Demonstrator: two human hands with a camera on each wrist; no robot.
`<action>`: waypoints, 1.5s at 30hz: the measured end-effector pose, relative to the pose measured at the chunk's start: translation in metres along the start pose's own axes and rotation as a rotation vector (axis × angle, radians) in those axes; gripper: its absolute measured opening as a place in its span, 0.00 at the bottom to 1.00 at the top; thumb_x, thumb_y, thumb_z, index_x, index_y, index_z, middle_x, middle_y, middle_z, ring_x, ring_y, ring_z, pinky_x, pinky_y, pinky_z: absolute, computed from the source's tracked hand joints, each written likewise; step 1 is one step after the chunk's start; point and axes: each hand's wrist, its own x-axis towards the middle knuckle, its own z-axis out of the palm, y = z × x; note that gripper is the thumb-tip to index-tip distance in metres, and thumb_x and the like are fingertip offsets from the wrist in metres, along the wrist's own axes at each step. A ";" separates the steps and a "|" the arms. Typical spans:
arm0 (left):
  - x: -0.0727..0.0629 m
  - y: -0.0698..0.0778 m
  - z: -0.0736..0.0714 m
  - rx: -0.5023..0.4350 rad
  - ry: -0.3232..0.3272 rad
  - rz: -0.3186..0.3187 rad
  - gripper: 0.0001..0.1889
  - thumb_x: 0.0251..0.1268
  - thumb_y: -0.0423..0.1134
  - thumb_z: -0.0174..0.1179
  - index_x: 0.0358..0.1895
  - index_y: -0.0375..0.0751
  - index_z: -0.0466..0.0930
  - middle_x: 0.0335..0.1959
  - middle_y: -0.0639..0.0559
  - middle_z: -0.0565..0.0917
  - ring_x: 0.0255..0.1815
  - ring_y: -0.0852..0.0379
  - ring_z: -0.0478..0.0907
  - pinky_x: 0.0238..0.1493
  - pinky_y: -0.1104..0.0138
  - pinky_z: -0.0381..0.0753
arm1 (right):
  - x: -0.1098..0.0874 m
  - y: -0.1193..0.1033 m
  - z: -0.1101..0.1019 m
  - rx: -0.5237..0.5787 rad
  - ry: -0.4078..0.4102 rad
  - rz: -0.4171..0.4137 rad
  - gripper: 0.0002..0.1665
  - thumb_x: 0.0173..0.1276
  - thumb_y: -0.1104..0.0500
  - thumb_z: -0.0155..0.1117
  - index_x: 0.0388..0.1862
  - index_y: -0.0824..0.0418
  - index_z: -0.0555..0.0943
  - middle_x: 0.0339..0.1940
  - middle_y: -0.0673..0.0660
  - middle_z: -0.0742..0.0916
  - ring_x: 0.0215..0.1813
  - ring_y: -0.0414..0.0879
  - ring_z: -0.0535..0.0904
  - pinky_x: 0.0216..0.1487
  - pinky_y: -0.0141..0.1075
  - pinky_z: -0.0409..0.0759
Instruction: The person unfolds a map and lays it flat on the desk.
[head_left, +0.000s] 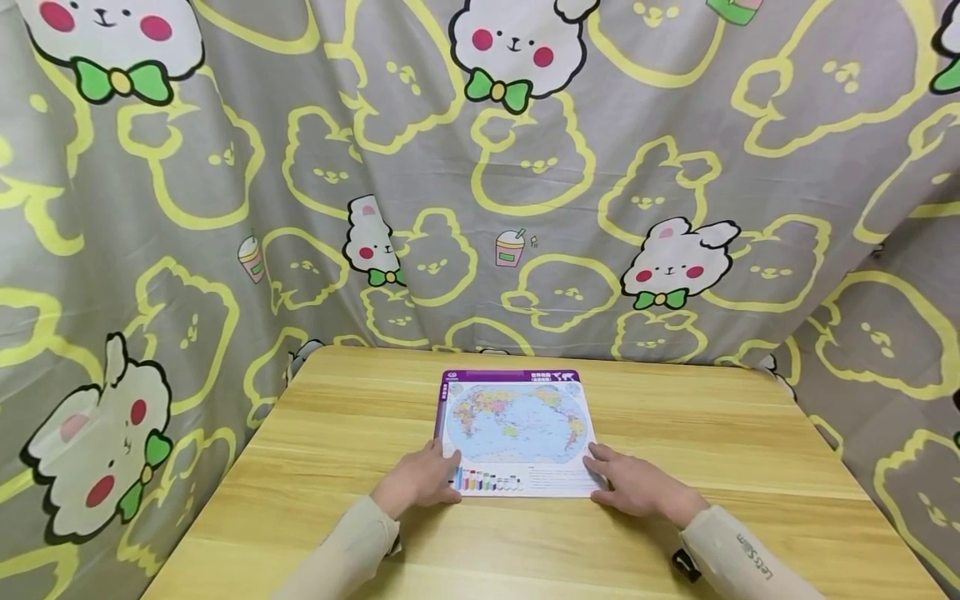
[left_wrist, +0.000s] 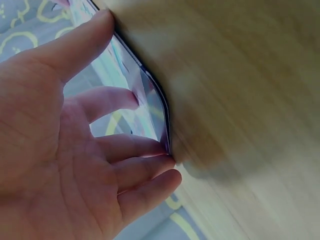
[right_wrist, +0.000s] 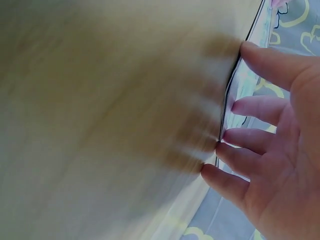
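A thin, flat world map board [head_left: 517,423] with a purple band along its top and left lies on the wooden table. Coloured bars and small text run along its lower part. At its lower left edge, my left hand [head_left: 423,477] touches the side with thumb and fingers spread apart. My right hand [head_left: 641,485] rests likewise against the lower right edge. In the left wrist view, the fingertips [left_wrist: 159,146] meet the board's dark rim. The right wrist view shows the thumb and fingertips [right_wrist: 227,135] along the opposite rim.
The wooden table [head_left: 315,433] extends around the board on all sides. Behind and beside it hangs a grey curtain [head_left: 450,183] printed with yellow outlines and white rabbits. Both forearms wear light sleeves [head_left: 337,546], with a dark strap [head_left: 684,565] below the right one.
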 end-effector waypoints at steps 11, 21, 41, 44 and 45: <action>-0.009 0.015 0.004 0.074 -0.027 0.026 0.33 0.64 0.56 0.57 0.67 0.41 0.67 0.66 0.31 0.65 0.66 0.37 0.63 0.63 0.52 0.67 | 0.005 0.014 -0.002 -0.076 0.024 -0.032 0.29 0.69 0.57 0.59 0.63 0.73 0.70 0.66 0.71 0.69 0.63 0.65 0.68 0.61 0.54 0.69; -0.016 0.025 0.008 0.166 0.009 0.068 0.32 0.64 0.57 0.55 0.68 0.45 0.67 0.64 0.30 0.68 0.64 0.38 0.66 0.62 0.54 0.69 | 0.011 0.026 -0.006 -0.147 0.120 -0.129 0.22 0.68 0.63 0.58 0.58 0.73 0.74 0.61 0.72 0.74 0.56 0.66 0.75 0.55 0.54 0.74; -0.025 0.050 0.016 0.280 0.085 0.087 0.30 0.66 0.58 0.52 0.64 0.42 0.71 0.59 0.35 0.73 0.60 0.42 0.71 0.58 0.56 0.73 | 0.029 0.038 -0.003 -0.212 0.252 -0.126 0.14 0.65 0.68 0.57 0.49 0.73 0.77 0.54 0.72 0.79 0.50 0.64 0.79 0.48 0.52 0.79; -0.027 0.053 0.018 0.303 0.097 0.111 0.30 0.67 0.58 0.51 0.63 0.40 0.72 0.59 0.36 0.73 0.60 0.44 0.71 0.57 0.58 0.74 | 0.033 0.041 -0.003 -0.231 0.258 -0.106 0.13 0.65 0.68 0.57 0.48 0.72 0.77 0.54 0.71 0.79 0.47 0.62 0.81 0.46 0.50 0.80; -0.027 0.054 0.019 0.309 0.097 0.116 0.30 0.68 0.57 0.50 0.63 0.40 0.72 0.59 0.36 0.73 0.60 0.44 0.71 0.57 0.58 0.74 | 0.035 0.043 -0.003 -0.243 0.259 -0.100 0.11 0.66 0.68 0.56 0.46 0.71 0.77 0.54 0.71 0.79 0.47 0.62 0.81 0.46 0.49 0.80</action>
